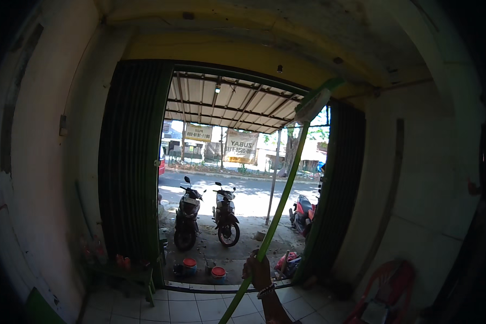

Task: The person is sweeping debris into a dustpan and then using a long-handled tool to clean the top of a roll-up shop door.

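While the R hand (259, 271) is closed round the green pole (282, 200) of a long-handled broom, the L hand is out of view; its finger state cannot be told. R fingers: curled on the pole, gripping it; indiv. finger positions are too dim to tell. Pole ref. to fingers: passes through the grasp at a slant — upper section rising up & to the R, lower section running down & L to the bottom edge of the view. The broom head (312, 105), pale w/ a green part on top, is well apart from the fingers, at the upper end, overlapping the upper R corner of the doorway in view. A beaded bracelet (266, 291) sits on the R wrist.

Surroundings: tiled floor (183, 310) below the hand; dark folding doors, L unit (135, 162) & R unit (346, 156), flank the opening. Low green bench (121, 271) near the L unit; red plastic chair (405, 278) at lower R.

Outside, beyond the threshold: 2 red-topped buckets, one (189, 263) L of the other (218, 272); 2 parked motorcycles, dark unit (187, 216) & lighter unit (225, 210), side by side — plus a red motorcycle (302, 210), partly hidden, at R. Corrugated roof (232, 100) overhead.
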### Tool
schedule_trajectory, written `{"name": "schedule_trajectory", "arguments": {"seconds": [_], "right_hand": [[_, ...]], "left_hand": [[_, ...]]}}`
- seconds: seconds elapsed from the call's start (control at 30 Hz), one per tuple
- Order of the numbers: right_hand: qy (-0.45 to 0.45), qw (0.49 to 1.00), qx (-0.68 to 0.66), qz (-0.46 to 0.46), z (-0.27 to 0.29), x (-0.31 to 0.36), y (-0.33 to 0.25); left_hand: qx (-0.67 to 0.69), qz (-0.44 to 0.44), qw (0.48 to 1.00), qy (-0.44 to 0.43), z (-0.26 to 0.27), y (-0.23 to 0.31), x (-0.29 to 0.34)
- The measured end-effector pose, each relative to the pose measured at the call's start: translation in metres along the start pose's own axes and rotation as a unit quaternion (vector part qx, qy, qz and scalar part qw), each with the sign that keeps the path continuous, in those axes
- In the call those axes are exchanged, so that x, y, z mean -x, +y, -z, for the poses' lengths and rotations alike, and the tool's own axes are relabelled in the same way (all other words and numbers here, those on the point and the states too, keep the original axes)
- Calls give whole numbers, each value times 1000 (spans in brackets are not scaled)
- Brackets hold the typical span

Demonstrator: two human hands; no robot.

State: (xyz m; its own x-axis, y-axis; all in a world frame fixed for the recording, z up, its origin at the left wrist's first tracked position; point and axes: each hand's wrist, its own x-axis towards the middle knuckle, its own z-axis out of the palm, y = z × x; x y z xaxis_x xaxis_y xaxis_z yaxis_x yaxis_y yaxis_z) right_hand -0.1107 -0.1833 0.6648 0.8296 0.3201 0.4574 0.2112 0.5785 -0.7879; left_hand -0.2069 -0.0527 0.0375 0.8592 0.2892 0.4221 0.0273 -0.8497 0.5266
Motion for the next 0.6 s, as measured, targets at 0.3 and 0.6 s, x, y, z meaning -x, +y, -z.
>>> {"name": "schedule_trajectory", "arguments": {"seconds": [0.3, 0.6], "right_hand": [[30, 1000, 0, -3, -10, 27, 10], [49, 998, -18, -17, -13, 46, 15]], "left_hand": [[120, 24, 978, -166, 78, -17, 20], [253, 109, 919, -284, 357, 138, -6]]}}
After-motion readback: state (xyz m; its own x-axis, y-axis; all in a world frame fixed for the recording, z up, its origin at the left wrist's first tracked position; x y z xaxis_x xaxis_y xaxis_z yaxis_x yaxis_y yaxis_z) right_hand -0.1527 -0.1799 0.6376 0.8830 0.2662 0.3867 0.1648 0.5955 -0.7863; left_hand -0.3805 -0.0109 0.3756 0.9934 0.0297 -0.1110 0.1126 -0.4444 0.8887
